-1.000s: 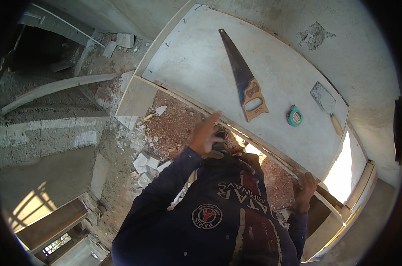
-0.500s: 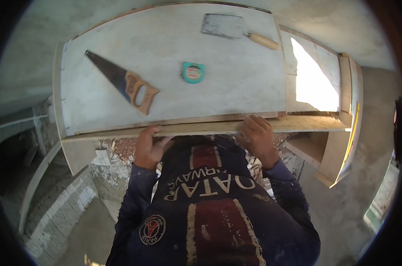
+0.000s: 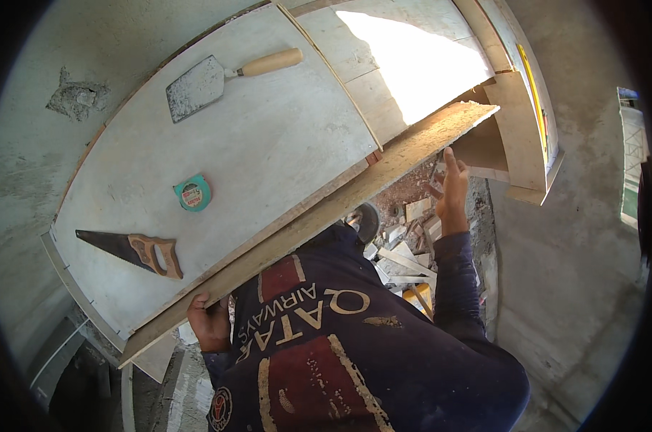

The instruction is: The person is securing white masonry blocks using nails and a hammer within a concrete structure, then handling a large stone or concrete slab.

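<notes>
A long narrow wooden board (image 3: 340, 191) runs along the near edge of a whitish panel (image 3: 268, 151). Near its left end my left hand (image 3: 209, 325) is closed on it, fingertips over the upper edge. My right hand (image 3: 452, 193) is by the board's right part, fingers stretched and apart, the tips at its lower edge. On the panel lie a handsaw (image 3: 135, 252) with a wooden handle, a teal tape measure (image 3: 193, 193), and a flat-bladed trowel (image 3: 204, 86) with a wooden handle.
Right of the panel is a sunlit wooden section (image 3: 405, 65), with a boxed wooden side (image 3: 517, 129) carrying a yellow level (image 3: 532, 93). Below the board, broken tile and rubble (image 3: 405, 255) lie near a dark round bucket (image 3: 368, 222). Rough plaster walls (image 3: 578, 237) stand around.
The view has turned to the right. My hands have moved apart along the board, the left toward its left end, the right toward its right end. The right hand's fingers have straightened.
</notes>
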The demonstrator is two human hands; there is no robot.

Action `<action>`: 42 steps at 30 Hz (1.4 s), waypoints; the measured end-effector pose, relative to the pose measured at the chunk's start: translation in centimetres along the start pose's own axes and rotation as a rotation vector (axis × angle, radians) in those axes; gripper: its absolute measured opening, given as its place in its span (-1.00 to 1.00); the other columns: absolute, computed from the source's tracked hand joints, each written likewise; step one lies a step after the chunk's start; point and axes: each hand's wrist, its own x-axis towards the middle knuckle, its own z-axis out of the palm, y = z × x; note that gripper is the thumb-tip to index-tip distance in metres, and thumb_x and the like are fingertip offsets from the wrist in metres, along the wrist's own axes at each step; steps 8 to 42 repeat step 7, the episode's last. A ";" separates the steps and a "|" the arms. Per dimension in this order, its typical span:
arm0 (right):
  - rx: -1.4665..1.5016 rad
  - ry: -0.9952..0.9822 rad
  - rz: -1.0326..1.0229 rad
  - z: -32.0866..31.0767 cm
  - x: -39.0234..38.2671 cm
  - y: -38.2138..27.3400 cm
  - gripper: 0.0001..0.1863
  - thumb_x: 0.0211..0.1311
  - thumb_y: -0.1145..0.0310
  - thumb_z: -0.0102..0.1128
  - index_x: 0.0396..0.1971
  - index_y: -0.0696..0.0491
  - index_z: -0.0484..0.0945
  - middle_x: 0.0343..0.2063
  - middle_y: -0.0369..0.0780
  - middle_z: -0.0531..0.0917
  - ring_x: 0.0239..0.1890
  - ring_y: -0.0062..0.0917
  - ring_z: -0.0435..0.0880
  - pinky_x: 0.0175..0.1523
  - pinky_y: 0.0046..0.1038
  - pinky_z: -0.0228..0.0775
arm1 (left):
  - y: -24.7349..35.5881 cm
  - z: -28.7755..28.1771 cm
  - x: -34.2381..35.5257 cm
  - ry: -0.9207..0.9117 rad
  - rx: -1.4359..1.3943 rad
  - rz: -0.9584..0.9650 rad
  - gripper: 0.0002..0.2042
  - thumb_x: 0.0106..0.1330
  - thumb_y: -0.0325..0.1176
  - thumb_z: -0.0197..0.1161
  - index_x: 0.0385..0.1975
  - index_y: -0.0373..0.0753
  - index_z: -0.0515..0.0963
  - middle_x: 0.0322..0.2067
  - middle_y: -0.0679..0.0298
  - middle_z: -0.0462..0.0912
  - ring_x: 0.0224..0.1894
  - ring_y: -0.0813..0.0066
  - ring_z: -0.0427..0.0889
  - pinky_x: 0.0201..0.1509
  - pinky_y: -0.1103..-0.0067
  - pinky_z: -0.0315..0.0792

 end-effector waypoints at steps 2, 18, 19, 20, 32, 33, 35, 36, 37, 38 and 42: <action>0.230 -0.189 0.345 1.3 -0.6 0.2 -0.34 0.31 0.01 0.23 0.21 0.17 0.33 0.00 -0.10 0.53 -0.09 -0.40 0.59 -0.18 -0.31 0.62 | 0.3 0.3 -0.1 -0.019 0.009 -0.018 -0.61 0.18 -0.55 0.14 0.06 -0.42 0.43 0.07 0.00 0.53 0.17 0.03 0.51 0.32 0.17 0.44; 0.169 -0.412 0.221 5.0 0.0 1.6 -0.47 0.28 0.14 0.27 0.10 0.16 0.38 -0.14 -0.17 0.59 -0.14 -0.39 0.70 -0.31 -0.38 0.69 | 1.1 0.9 -0.5 0.070 -0.001 -0.014 -0.53 0.15 -0.54 0.15 0.12 -0.44 0.40 0.14 -0.08 0.49 0.26 -0.05 0.44 0.39 0.13 0.35; 0.169 -0.412 0.221 5.0 0.0 1.6 -0.47 0.28 0.14 0.27 0.10 0.16 0.38 -0.14 -0.17 0.59 -0.14 -0.39 0.70 -0.31 -0.38 0.69 | 1.1 0.9 -0.5 0.070 -0.001 -0.014 -0.53 0.15 -0.54 0.15 0.12 -0.44 0.40 0.14 -0.08 0.49 0.26 -0.05 0.44 0.39 0.13 0.35; 0.169 -0.412 0.221 5.0 0.0 1.6 -0.47 0.28 0.14 0.27 0.10 0.16 0.38 -0.14 -0.17 0.59 -0.14 -0.39 0.70 -0.31 -0.38 0.69 | 1.1 0.9 -0.5 0.070 -0.001 -0.014 -0.53 0.15 -0.54 0.15 0.12 -0.44 0.40 0.14 -0.08 0.49 0.26 -0.05 0.44 0.39 0.13 0.35; 0.169 -0.412 0.221 5.0 0.0 1.6 -0.47 0.28 0.14 0.27 0.10 0.16 0.38 -0.14 -0.17 0.59 -0.14 -0.39 0.70 -0.31 -0.38 0.69 | 1.1 0.9 -0.5 0.070 -0.001 -0.014 -0.53 0.15 -0.54 0.15 0.12 -0.44 0.40 0.14 -0.08 0.49 0.26 -0.05 0.44 0.39 0.13 0.35; 0.169 -0.412 0.221 5.0 0.0 1.6 -0.47 0.28 0.14 0.27 0.10 0.16 0.38 -0.14 -0.17 0.59 -0.14 -0.39 0.70 -0.31 -0.38 0.69 | 1.1 0.9 -0.5 0.070 -0.001 -0.014 -0.53 0.15 -0.54 0.15 0.12 -0.44 0.40 0.14 -0.08 0.49 0.26 -0.05 0.44 0.39 0.13 0.35; 0.169 -0.412 0.221 5.0 0.0 1.6 -0.47 0.28 0.14 0.27 0.10 0.16 0.38 -0.14 -0.17 0.59 -0.14 -0.39 0.70 -0.31 -0.38 0.69 | 1.1 0.9 -0.5 0.070 -0.001 -0.014 -0.53 0.15 -0.54 0.15 0.12 -0.44 0.40 0.14 -0.08 0.49 0.26 -0.05 0.44 0.39 0.13 0.35; 0.169 -0.412 0.221 5.0 0.0 1.6 -0.47 0.28 0.14 0.27 0.10 0.16 0.38 -0.14 -0.17 0.59 -0.14 -0.39 0.70 -0.31 -0.38 0.69 | 1.1 0.9 -0.5 0.070 -0.001 -0.014 -0.53 0.15 -0.54 0.15 0.12 -0.44 0.40 0.14 -0.08 0.49 0.26 -0.05 0.44 0.39 0.13 0.35; 0.169 -0.412 0.221 5.0 0.0 1.6 -0.47 0.28 0.14 0.27 0.10 0.16 0.38 -0.14 -0.17 0.59 -0.14 -0.39 0.70 -0.31 -0.38 0.69 | 1.1 0.9 -0.5 0.070 -0.001 -0.014 -0.53 0.15 -0.54 0.15 0.12 -0.44 0.40 0.14 -0.08 0.49 0.26 -0.05 0.44 0.39 0.13 0.35; 0.169 -0.412 0.221 5.0 0.0 1.6 -0.47 0.28 0.14 0.27 0.10 0.16 0.38 -0.14 -0.17 0.59 -0.14 -0.39 0.70 -0.31 -0.38 0.69 | 1.1 0.9 -0.5 0.070 -0.001 -0.014 -0.53 0.15 -0.54 0.15 0.12 -0.44 0.40 0.14 -0.08 0.49 0.26 -0.05 0.44 0.39 0.13 0.35; 0.169 -0.412 0.221 5.0 0.0 1.6 -0.47 0.28 0.14 0.27 0.10 0.16 0.38 -0.14 -0.17 0.59 -0.14 -0.39 0.70 -0.31 -0.38 0.69 | 1.1 0.9 -0.5 0.070 -0.001 -0.014 -0.53 0.15 -0.54 0.15 0.12 -0.44 0.40 0.14 -0.08 0.49 0.26 -0.05 0.44 0.39 0.13 0.35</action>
